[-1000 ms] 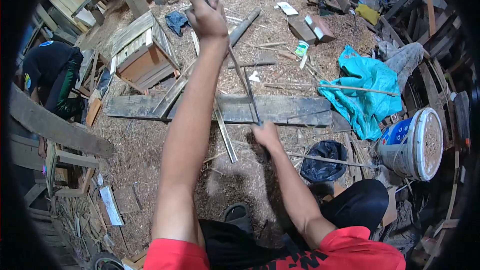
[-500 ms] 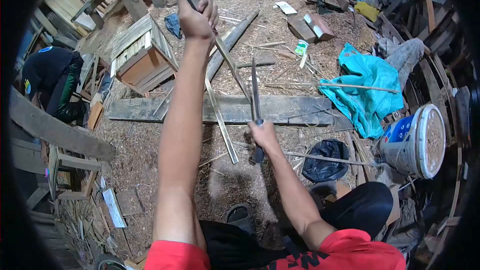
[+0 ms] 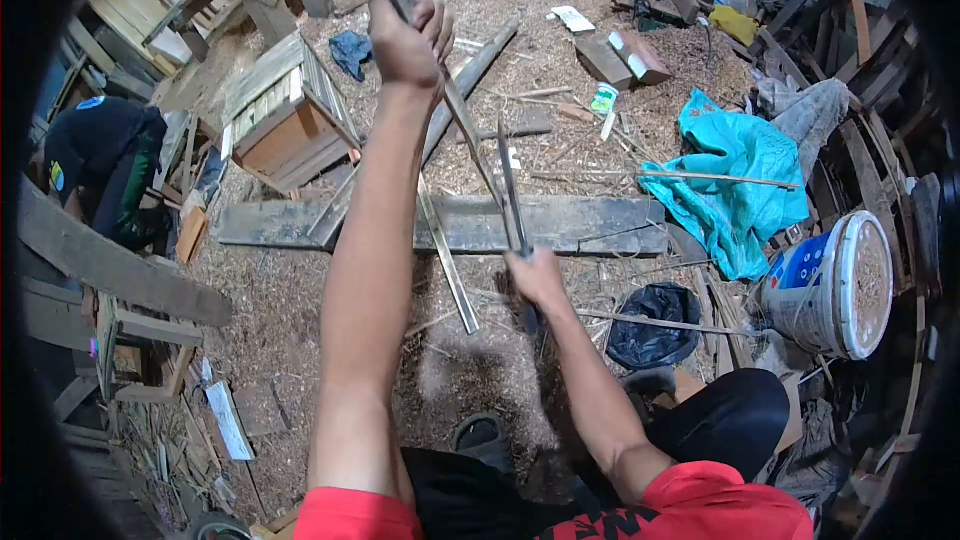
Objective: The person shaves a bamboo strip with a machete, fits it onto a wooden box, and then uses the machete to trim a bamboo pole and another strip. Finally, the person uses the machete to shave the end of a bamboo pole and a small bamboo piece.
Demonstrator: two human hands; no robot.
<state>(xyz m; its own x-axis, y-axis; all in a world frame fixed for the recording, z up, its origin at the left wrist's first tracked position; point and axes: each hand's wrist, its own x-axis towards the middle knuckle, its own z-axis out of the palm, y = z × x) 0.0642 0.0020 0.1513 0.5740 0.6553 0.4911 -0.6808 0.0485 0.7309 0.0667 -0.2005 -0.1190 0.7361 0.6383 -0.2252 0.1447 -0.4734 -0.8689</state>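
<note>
Pale-lit floor [image 3: 275,305], dim sides, black fisheye corners.

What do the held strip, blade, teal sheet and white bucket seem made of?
Strip: probably wood or bamboo, unpainted; dull, brownish and uneven.
Blade: likely metal, uncoated; thin, pointed, greyish.
Teal sheet: plastic-like, perhaps tarpaulin, slightly glossy; stiff creases.
White bucket: apparently plastic, smooth, blue-printed; moulded-looking rim.

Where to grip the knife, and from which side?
By the handle, coming from the person's side, where the right hand grips. The long, narrow blade points away from the body, beside the strip in the left hand, so coming from the far side would likely meet blade first.
</note>
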